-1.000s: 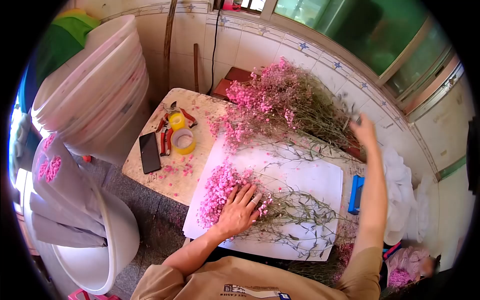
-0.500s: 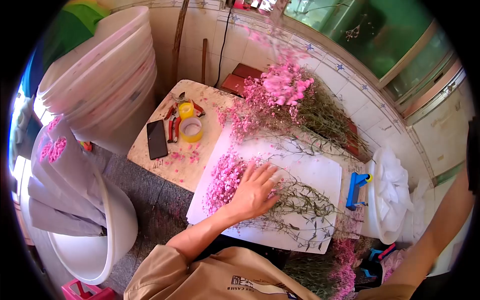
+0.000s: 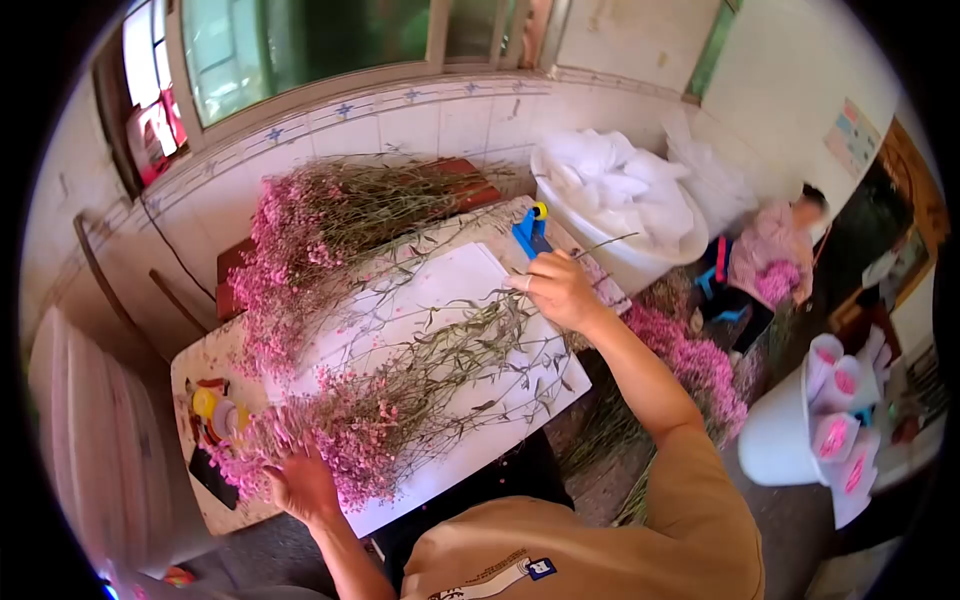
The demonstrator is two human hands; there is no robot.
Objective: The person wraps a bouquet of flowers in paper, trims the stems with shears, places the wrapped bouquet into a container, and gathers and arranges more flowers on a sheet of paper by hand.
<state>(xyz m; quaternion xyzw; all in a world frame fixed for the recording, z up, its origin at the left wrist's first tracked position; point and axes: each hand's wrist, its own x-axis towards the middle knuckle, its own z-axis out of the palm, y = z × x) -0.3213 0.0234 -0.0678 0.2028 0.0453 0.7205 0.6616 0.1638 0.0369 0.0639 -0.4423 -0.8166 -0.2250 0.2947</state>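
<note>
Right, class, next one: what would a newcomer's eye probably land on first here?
Probably the front pink flowers, lying on the white paper before the person, with the left hand at the blossoms. Next might come the second pink bunch, behind it by the tiled wall. The bright blue tool also stands out, beside the right hand.
</note>
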